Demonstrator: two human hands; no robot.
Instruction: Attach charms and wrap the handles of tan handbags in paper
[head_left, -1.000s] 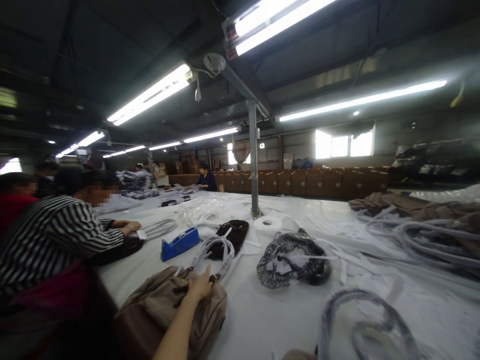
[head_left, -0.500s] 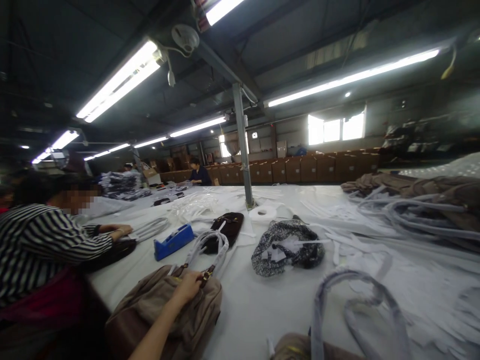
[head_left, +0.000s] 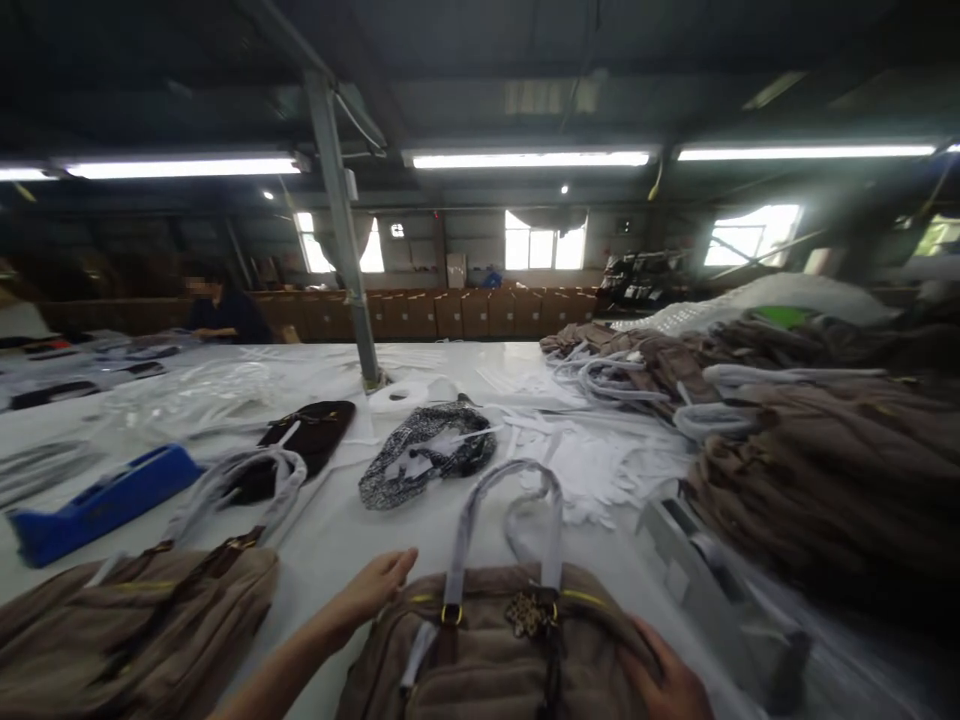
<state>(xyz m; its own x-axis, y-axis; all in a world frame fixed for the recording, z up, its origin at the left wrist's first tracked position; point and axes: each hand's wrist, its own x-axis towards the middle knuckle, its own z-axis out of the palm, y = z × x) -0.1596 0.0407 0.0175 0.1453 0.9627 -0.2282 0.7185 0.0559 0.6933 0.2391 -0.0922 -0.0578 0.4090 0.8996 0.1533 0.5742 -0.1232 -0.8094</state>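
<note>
A brown handbag [head_left: 495, 650] with two wrapped handles [head_left: 466, 530] standing up lies on the white table in front of me. At its upper left edge is my left hand [head_left: 375, 585], its fingers together and pointing right; whether they hold anything is unclear. My right hand [head_left: 667, 675] lies against the bag's right side, its fingers partly hidden by the fabric. Further left rests a second brown bag [head_left: 150, 620], with its wrapped handles upright and no hand on it.
A blue tape dispenser [head_left: 105, 500] and a dark brown bag [head_left: 319, 435] are at left. Ahead lie a speckled cloth [head_left: 427, 450] and a white roll [head_left: 397, 395]. A grey dispenser [head_left: 705, 570] and piled brown bags [head_left: 840, 460] stand right. A person [head_left: 225, 305] sits far back.
The view has swung right. My left hand has let go of the left bag's handle base and moved to the bag in front. My right hand has come into view at that bag's right side.
</note>
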